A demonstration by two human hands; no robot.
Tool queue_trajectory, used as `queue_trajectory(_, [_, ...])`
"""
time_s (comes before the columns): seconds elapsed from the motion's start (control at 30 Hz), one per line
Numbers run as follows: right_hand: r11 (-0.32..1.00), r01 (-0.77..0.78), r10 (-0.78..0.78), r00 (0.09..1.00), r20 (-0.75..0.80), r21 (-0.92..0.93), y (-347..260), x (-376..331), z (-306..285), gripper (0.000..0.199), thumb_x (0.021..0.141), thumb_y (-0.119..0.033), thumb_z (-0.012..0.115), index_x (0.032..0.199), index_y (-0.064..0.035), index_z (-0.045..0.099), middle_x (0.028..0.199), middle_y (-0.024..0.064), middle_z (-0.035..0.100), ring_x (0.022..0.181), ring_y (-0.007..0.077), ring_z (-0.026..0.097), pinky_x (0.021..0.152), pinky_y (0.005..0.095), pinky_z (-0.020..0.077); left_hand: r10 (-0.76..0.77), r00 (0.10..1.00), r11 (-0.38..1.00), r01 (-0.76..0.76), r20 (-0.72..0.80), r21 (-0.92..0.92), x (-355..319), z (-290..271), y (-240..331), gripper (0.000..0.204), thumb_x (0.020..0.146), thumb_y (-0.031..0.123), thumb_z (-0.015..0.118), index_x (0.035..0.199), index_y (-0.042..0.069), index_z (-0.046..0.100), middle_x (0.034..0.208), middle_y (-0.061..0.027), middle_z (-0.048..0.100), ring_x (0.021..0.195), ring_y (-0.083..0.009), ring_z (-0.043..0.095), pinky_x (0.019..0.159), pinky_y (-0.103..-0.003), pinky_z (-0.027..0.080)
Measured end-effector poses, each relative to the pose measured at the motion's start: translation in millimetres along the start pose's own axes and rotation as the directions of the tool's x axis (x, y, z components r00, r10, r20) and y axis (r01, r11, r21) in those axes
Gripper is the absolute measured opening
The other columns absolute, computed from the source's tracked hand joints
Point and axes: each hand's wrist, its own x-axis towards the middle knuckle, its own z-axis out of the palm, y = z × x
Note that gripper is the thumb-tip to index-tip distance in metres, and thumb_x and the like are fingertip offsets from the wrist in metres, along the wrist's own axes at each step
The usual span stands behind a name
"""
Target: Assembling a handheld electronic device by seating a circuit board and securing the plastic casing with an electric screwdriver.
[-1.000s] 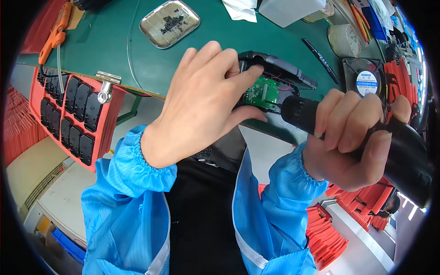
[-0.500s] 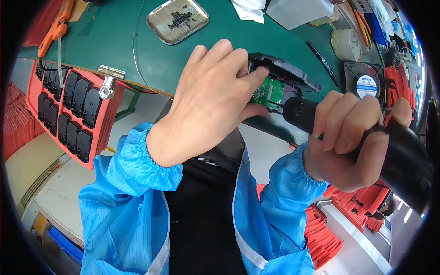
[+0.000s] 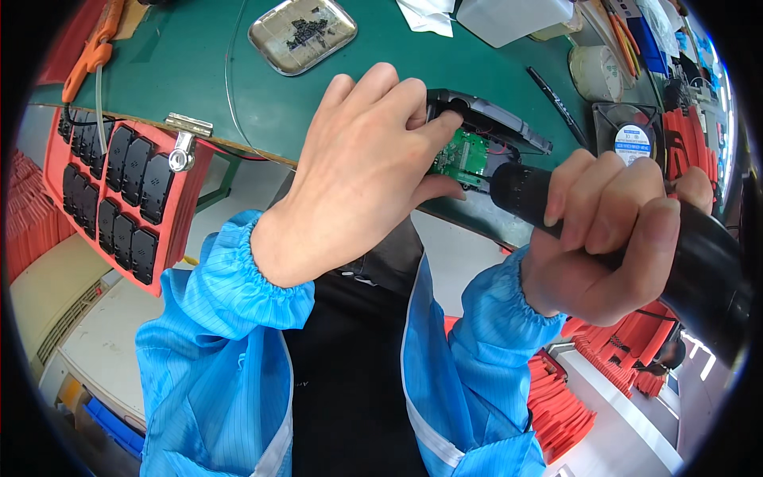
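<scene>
Near the table's front edge, my left hand (image 3: 358, 159) steadies an opened black plastic housing (image 3: 509, 123), fingers and thumb closed about its left end. Inside that housing shows a green circuit board (image 3: 465, 157), with thin red wires beside it. My right hand (image 3: 608, 238) is wrapped round a thick black electric screwdriver (image 3: 520, 189). The driver's nose points left at the board's right edge; whether its tip touches a screw cannot be made out.
A metal tray (image 3: 266, 36) with small dark screws lies at the back. A black pen (image 3: 556, 107), a tape roll (image 3: 594, 73) and a small fan (image 3: 632, 141) stand right. Left, a red foam holder (image 3: 184, 211) carries black plastic parts by a metal clip (image 3: 183, 147).
Both hands keep their grip and have barely moved. The whole view has shifted slightly, and the screwdriver's nose now sits a little closer over the board's right edge.
</scene>
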Motion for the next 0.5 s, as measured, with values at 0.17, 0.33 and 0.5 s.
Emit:
queue_trajectory(0.17, [1.000, 0.011, -0.010, 1.000, -0.017, 0.020, -7.0, 1.9, -0.8, 0.033, 0.107, -0.024, 0.052, 0.131, -0.0014, 0.052, 0.071, -0.0017, 0.045, 0.054, 0.0091, 0.042, 0.054, 0.0301, 0.0412, 0.030, 0.999, 0.998, -0.032, -0.041, -0.048, -0.4, -2.2, 1.2, 0.057, 0.064, 0.028, 0.094, 0.114, 0.007, 0.078, 0.087, -0.0032, 0.049, 0.086, -0.0240, 0.049, 0.073, -0.039, 0.036])
queue_trajectory(0.33, [0.998, 0.006, -0.005, 1.000, -0.003, 0.065, -19.3, 4.8, -7.8, 0.035, 0.107, -0.025, 0.053, 0.132, -0.0007, 0.052, 0.072, -0.0020, 0.046, 0.055, 0.0086, 0.042, 0.055, 0.0298, 0.0409, 0.075, 0.988, 0.979, -0.099, -0.137, -0.179, -2.9, -0.6, 8.6, 0.045, 0.062, 0.017, 0.094, 0.103, 0.007, 0.078, 0.084, -0.0033, 0.053, 0.082, -0.0247, 0.051, 0.070, -0.040, 0.036])
queue_trajectory(0.5, [0.986, 0.020, -0.015, 0.999, -0.031, 0.168, -24.0, 6.6, -13.5, 0.034, 0.106, -0.026, 0.053, 0.131, -0.0022, 0.056, 0.071, -0.0025, 0.045, 0.057, 0.0073, 0.044, 0.057, 0.0283, 0.0397, 0.160, 0.969, 0.987, -0.159, -0.188, 0.017, -0.7, -12.4, -8.1, 0.029, 0.067, 0.006, 0.091, 0.092, 0.006, 0.078, 0.079, -0.0047, 0.054, 0.078, -0.0261, 0.052, 0.068, -0.040, 0.040])
